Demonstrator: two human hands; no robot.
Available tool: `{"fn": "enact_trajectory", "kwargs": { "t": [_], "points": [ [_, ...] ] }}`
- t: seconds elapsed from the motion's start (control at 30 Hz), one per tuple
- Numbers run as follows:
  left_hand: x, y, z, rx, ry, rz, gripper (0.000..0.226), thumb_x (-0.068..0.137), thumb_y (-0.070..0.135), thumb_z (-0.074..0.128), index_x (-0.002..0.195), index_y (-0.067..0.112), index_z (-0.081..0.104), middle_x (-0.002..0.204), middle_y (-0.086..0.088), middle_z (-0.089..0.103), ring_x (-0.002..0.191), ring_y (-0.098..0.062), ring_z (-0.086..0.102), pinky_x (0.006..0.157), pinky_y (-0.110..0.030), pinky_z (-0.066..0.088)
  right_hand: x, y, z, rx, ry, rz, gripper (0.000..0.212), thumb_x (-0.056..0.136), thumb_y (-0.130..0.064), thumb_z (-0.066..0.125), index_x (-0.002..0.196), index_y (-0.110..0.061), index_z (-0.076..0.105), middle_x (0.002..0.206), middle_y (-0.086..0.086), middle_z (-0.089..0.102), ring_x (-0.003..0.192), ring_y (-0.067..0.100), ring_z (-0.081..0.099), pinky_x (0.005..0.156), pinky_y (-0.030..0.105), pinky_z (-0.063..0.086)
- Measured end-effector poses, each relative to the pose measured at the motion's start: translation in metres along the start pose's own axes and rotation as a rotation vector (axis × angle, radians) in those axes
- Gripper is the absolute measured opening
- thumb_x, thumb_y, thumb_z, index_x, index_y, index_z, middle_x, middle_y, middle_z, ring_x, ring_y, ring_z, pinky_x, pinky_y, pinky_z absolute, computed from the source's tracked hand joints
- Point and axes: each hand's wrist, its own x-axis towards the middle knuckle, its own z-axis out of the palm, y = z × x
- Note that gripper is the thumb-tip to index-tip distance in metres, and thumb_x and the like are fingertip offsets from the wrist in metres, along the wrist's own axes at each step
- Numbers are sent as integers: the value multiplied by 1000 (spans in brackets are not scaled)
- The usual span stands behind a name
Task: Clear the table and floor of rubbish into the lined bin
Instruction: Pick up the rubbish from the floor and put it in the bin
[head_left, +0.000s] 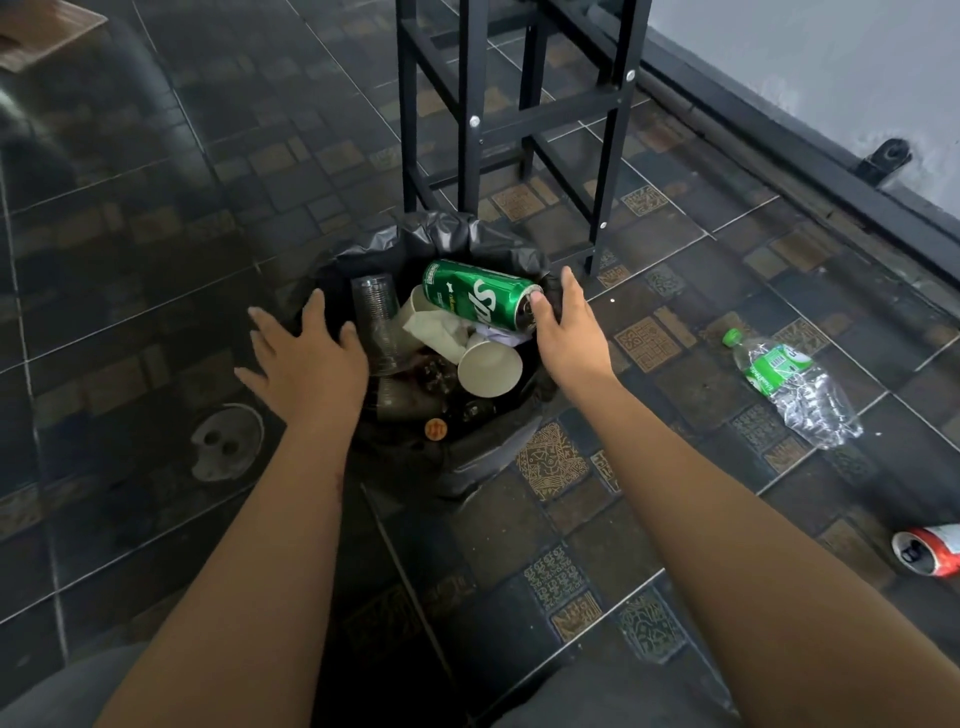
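On dark patterned floor tiles (675, 234), crushed bottle (795, 387) lies near lined bin (467, 234)

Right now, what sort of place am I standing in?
Probably a cafe or eatery floor, perhaps semi-outdoor: patterned dark floor tiles, black metal furniture legs, and a lined bin full of disposable cups and a green can.
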Motion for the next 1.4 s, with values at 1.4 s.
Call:
{"fn": "enact_trajectory", "kwargs": {
  "t": [1.4],
  "points": [
    [-47,209,99,-2,-65,754,65,93,46,50,149,21,30,162,-11,3,148,-29,0,117,-51,9,28,140,-185,761,478,220,44,97,-18,48,140,-28,50,139,-3,55,126,16,53,108,41,41]
  ]
}}
